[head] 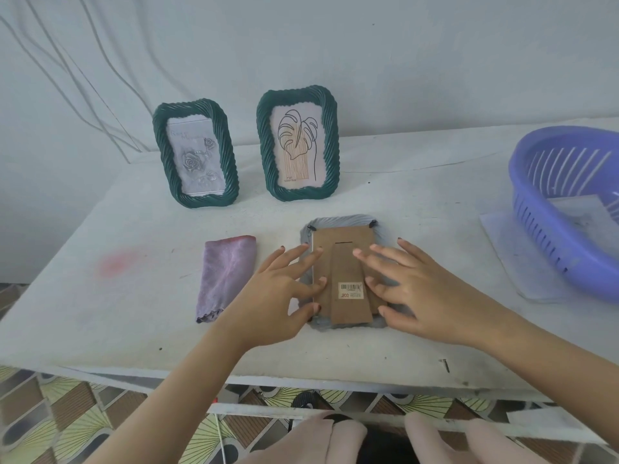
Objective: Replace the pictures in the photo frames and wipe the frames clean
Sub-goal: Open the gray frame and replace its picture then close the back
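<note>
Cloth (227, 276) lies folded at left on the tabletop (134, 226); left hand (284, 299) and right hand (422, 296), fingers (294, 256) spread flat, press the cardboard backing (345, 239) of the face-down frame (341, 221) at centre. Best keep pressure even and seat the backing under the corner tabs (311, 227).

Between the left hand (278, 296) and the right hand (412, 289), a barcode sticker (350, 291) sits on the cardboard stand (348, 262), and the number under the bars looks like 200. Beyond the left hand, the rose picture (196, 159) carries faint script, perhaps "Rose", the rest blurred. Tiny print under the leaf picture (298, 149) is unreadable.
</note>
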Action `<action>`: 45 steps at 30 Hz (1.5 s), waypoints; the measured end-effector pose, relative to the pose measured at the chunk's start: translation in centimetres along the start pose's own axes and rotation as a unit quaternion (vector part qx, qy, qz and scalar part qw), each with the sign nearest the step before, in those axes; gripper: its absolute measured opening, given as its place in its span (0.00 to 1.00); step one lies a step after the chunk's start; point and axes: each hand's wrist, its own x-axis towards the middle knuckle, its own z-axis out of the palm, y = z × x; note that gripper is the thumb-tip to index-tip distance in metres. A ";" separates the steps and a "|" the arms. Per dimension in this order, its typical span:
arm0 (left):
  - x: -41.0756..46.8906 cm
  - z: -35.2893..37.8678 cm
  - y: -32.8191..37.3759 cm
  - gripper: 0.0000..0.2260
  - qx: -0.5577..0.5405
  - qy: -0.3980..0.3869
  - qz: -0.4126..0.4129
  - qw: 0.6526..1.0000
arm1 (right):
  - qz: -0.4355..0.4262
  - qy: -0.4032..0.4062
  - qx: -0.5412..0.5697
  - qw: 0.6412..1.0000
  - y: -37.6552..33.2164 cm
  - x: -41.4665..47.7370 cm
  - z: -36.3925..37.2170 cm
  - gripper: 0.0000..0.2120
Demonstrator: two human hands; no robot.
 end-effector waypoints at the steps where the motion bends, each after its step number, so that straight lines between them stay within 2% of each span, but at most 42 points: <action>1: -0.1 0.1 0.0 0.20 -0.002 0.001 -0.004 1.000 | 0.006 0.005 0.007 1.000 0.0 -0.1 0.2 0.21; 4: -0.3 0.4 0.0 0.21 -0.040 0.014 -0.037 0.998 | 0.043 0.020 0.073 0.996 0.0 -0.7 0.6 0.24; 7: -0.6 1.0 0.4 0.24 -0.132 0.047 -0.094 0.986 | 0.106 0.027 0.176 0.978 0.0 -1.2 0.7 0.29; 9: -0.6 1.2 0.9 0.26 -0.170 0.067 -0.128 0.975 | 0.135 0.041 0.223 0.964 -0.2 -1.3 0.9 0.28; 13: -0.2 1.5 1.8 0.29 -0.172 0.106 -0.165 0.965 | 0.204 0.090 0.262 0.939 -1.6 -0.9 1.2 0.20; 16: 0.1 1.5 2.3 0.30 -0.175 0.100 -0.174 0.964 | 0.260 0.128 0.295 0.911 -2.6 -0.4 1.1 0.22; 19: 0.3 1.2 2.8 0.29 -0.150 0.074 -0.152 0.974 | 0.303 0.163 0.400 0.850 -3.2 0.2 0.5 0.21; 22: 0.7 0.6 3.5 0.27 -0.132 0.053 -0.111 0.984 | 0.338 0.220 0.538 0.740 -3.0 0.8 -0.3 0.16; 24: 1.2 -0.1 4.6 0.23 -0.149 0.064 -0.121 0.979 | 0.324 0.256 0.606 0.680 -2.7 1.0 -0.9 0.14; 25: 1.6 -0.5 5.3 0.22 -0.157 0.088 -0.141 0.974 | 0.310 0.265 0.630 0.661 -2.6 1.1 -1.2 0.15; 27: 2.6 -1.8 6.7 0.24 -0.160 0.135 -0.199 0.957 | 0.274 0.269 0.659 0.647 -2.5 1.3 -1.7 0.19; 30: 4.2 -4.3 8.0 0.28 -0.060 0.120 -0.265 0.955 | 0.223 0.258 0.683 0.646 -2.9 1.8 -2.5 0.19; 32: 5.1 -5.6 8.1 0.22 -0.015 0.109 -0.263 0.959 | 0.210 0.243 0.683 0.657 -3.2 2.2 -2.9 0.20; 34: 5.6 -6.6 7.7 0.13 -0.028 0.103 -0.256 0.961 | 0.214 0.234 0.677 0.664 -3.2 2.6 -3.0 0.19; 36: 5.6 -7.4 7.1 0.08 -0.090 0.099 -0.260 0.956 | 0.226 0.226 0.658 0.682 -3.1 2.8 -3.0 0.17; 38: 5.2 -7.8 6.3 0.09 -0.181 0.127 -0.267 0.938 | 0.247 0.221 0.616 0.714 -3.0 2.7 -2.5 0.14; 40: 4.8 -7.5 5.4 0.09 -0.294 0.148 -0.291 0.898 | 0.271 0.219 0.571 0.744 -2.9 2.4 -2.0 0.12; 43: 4.2 -5.1 4.2 0.12 -0.436 0.157 -0.335 0.820 | 0.285 0.205 0.476 0.807 -2.4 1.9 -0.9 0.15; 45: 3.9 -3.0 3.3 0.15 -0.431 0.164 -0.353 0.814 | 0.290 0.191 0.401 0.848 -1.9 1.6 -0.1 0.19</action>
